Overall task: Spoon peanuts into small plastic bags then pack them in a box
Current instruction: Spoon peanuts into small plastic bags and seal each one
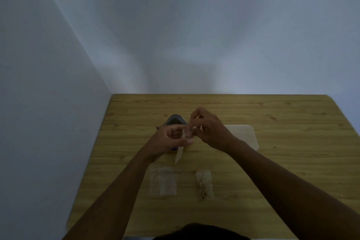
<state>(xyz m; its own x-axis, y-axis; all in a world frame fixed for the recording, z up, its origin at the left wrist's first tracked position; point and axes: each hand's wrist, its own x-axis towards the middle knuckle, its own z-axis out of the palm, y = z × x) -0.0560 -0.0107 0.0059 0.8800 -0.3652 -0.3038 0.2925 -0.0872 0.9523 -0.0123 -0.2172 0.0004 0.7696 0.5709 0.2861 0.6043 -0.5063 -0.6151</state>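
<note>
My left hand (171, 140) pinches the top of a small clear plastic bag (179, 154), which hangs down toward the wooden table (282, 171). My right hand (208, 128) meets it at the bag's mouth, fingers curled round a thin pale spoon (199, 116) that is mostly hidden. Behind the hands stands an open dark peanut pouch (175, 120). A clear plastic box (247, 134) lies flat to the right of my hands. Closer to me lie a small bag holding peanuts (204, 185) and a stack of empty clear bags (162, 181).
The table sits in a corner, with grey-white walls at the left and the back. The light is dim. The table's rounded front-left corner is near my left forearm.
</note>
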